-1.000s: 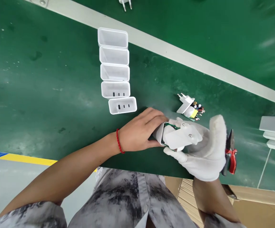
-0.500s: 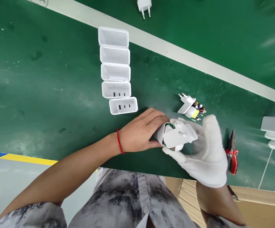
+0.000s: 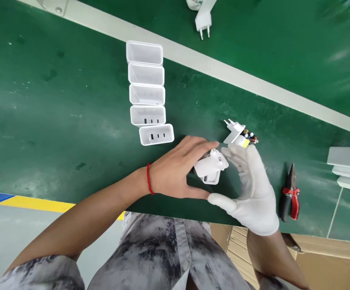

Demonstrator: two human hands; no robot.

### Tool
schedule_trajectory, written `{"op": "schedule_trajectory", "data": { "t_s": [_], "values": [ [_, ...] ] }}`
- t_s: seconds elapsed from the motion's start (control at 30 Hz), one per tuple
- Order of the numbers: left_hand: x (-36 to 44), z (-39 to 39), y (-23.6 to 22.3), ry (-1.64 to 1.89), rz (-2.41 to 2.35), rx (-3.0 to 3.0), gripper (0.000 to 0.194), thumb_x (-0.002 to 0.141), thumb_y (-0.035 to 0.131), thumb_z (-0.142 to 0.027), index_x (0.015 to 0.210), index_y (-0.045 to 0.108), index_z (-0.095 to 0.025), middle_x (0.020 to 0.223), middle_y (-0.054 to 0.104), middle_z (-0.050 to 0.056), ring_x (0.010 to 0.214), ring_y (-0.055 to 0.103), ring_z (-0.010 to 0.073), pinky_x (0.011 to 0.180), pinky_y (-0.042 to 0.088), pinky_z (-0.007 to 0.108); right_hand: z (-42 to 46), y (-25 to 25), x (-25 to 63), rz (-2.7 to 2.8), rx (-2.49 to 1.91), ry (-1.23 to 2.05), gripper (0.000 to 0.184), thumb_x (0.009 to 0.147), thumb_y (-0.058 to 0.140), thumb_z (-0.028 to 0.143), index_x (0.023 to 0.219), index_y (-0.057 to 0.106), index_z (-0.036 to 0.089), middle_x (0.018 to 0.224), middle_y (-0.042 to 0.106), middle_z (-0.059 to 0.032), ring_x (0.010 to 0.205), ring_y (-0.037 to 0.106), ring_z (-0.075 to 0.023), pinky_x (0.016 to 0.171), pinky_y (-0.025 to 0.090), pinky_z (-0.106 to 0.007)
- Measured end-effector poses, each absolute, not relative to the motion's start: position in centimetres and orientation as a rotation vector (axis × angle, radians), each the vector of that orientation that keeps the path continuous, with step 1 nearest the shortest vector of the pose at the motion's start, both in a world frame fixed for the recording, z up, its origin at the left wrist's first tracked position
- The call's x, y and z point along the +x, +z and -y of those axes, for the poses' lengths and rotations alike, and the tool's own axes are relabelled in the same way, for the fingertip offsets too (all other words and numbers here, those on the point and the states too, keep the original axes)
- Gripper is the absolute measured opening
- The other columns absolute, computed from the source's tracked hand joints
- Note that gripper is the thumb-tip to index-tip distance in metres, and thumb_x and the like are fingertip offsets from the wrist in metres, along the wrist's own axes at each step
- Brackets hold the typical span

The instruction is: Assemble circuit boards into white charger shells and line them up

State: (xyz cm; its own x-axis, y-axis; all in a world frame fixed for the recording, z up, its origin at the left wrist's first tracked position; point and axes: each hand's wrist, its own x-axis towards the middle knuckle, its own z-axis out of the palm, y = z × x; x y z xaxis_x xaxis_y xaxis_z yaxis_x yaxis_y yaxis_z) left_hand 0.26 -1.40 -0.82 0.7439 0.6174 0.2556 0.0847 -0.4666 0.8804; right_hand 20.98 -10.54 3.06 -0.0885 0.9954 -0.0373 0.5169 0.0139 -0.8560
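Observation:
Between my hands is a white charger (image 3: 210, 166), its plug lid with two round metal pins lying askew over a white housing. My bare left hand (image 3: 181, 169), with a red cord at the wrist, curves around its left side. Its thumb is stretched out with a gap to the housing; whether the fingers touch the charger is hard to tell. On the other side my right hand (image 3: 247, 181), in a white glove, is open and curved, apart from the charger. The two thumb tips meet in front. Behind the glove lies a plug with bare circuit parts (image 3: 238, 135), partly covered.
Several open white housings (image 3: 147, 94) stand in a row at left. Red-and-black pliers (image 3: 290, 193) lie at right, near stacked white parts (image 3: 348, 167). Another white plug (image 3: 203, 22) is past the pale strip (image 3: 199, 62) on the green table (image 3: 72, 121).
My left hand has spread from the housing it gripped. The right hand has come away from the plug lid, and the charger has turned. Another plug beyond the strip shows more fully.

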Motion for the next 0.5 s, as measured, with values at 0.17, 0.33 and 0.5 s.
{"op": "schedule_trajectory", "data": {
  "t_s": [0.17,0.33,0.5],
  "values": [
    [0.8,1.2,2.5,0.583,-0.708,1.88,0.069,0.08,0.078,-0.037,0.14,0.047,-0.02,0.119,0.06,0.011,0.107,0.06,0.0258,0.097,0.053,0.04,11.2,2.7,20.7,1.72,-1.642,0.869,0.062,0.097,0.057,0.043,0.154,0.037,0.034,0.149,0.05,-0.0089,0.126,0.061,-0.0274,0.107,0.052,-0.049],
    [1.1,0.6,3.1,0.563,-0.819,1.646,0.03,0.076,0.074,-0.02,0.105,0.064,-0.017,0.093,0.063,0.003,0.081,0.063,0.0162,0.073,0.056,0.028,10.9,2.6,19.7,1.755,-1.721,0.853,0.047,0.1,0.048,0.043,0.142,0.054,0.023,0.14,0.059,-0.0125,0.112,0.067,-0.0247,0.093,0.059,-0.041],
    [0.9,0.8,1.8,0.572,-0.766,1.299,0.033,0.072,0.08,-0.03,0.09,0.057,-0.016,0.081,0.063,0.001,0.07,0.063,0.0138,0.059,0.053,0.024,10.5,2.1,18.1,1.6,-1.794,0.899,0.059,0.096,0.048,0.061,0.139,0.056,0.021,0.137,0.06,-0.014,0.122,0.062,-0.0264,0.102,0.054,-0.044]
  ]
}}
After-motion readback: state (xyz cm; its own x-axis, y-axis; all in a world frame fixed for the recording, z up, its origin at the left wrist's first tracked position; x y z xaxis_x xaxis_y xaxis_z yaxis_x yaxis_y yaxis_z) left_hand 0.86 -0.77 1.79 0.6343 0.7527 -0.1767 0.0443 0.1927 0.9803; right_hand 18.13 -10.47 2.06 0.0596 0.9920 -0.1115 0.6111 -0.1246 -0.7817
